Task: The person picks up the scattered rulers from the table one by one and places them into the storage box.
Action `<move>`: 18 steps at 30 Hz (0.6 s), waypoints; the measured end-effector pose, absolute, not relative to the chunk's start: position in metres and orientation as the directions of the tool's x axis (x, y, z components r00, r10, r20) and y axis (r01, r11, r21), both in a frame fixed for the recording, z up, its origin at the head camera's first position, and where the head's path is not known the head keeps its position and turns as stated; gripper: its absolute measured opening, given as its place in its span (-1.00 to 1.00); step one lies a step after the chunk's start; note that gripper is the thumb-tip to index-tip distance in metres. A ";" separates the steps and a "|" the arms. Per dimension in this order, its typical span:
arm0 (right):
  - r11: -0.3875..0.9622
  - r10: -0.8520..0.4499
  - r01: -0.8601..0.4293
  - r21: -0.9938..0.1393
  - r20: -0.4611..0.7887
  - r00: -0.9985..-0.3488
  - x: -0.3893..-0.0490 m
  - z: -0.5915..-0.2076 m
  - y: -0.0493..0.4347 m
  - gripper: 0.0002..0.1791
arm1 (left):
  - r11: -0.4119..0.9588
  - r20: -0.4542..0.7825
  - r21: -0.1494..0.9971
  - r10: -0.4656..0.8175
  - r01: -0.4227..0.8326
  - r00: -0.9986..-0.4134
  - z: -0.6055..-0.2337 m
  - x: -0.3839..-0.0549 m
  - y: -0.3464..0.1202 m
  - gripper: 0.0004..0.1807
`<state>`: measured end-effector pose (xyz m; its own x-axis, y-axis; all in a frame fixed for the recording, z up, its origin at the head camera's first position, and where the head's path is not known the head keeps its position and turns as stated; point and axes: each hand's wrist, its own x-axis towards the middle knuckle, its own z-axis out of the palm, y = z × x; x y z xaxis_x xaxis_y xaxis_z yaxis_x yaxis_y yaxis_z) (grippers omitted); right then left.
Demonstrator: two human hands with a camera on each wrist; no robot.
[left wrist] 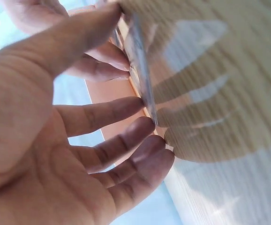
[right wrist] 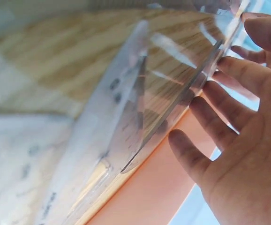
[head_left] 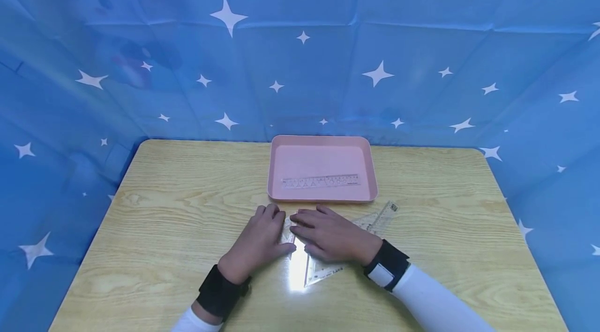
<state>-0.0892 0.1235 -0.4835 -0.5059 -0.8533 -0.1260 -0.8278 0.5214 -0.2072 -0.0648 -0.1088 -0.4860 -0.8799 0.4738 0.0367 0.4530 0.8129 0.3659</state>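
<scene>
My left hand (head_left: 260,238) is low over the table, its fingertips at the edge of a clear plastic piece (left wrist: 144,70) with a raised-looking rim. Its thumb points toward my right hand (head_left: 333,235), which lies palm down with fairly straight fingers touching the same clear plastic. Beneath the right hand a transparent set square (head_left: 323,272) shows, with printed markings along its edge. A clear marked strip (head_left: 386,214) sticks out past it toward the upper right. Both hands cover much of these pieces. Glare washes out the tabletop between the hands.
Just beyond the hands stands a pink tray (head_left: 323,152), with a clear ruler (head_left: 321,181) lying inside along its near side. The wood-grain table (head_left: 187,191) extends to both sides. A blue star-patterned cloth (head_left: 300,71) hangs behind it.
</scene>
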 end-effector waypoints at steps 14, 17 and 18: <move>0.525 -0.850 -0.842 -0.125 -0.047 -0.524 -0.085 -0.490 0.118 -0.41 | 0.824 0.068 0.331 0.466 0.460 -0.882 -0.490 -0.060 -0.106 -0.41; 0.534 -0.846 -0.838 -0.112 -0.059 -0.531 -0.084 -0.490 0.117 -0.40 | 0.831 0.052 0.344 0.448 0.437 -0.893 -0.490 -0.061 -0.106 -0.50; 0.535 -0.845 -0.838 -0.105 -0.062 -0.532 -0.084 -0.490 0.116 -0.39 | 0.832 0.047 0.355 0.439 0.426 -0.897 -0.490 -0.062 -0.106 -0.52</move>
<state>-0.0836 0.1163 -0.4899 -0.5317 -0.8447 -0.0620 -0.8382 0.5353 -0.1048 -0.0616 -0.1055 -0.4902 -0.8973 0.4390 0.0469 0.4257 0.8323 0.3550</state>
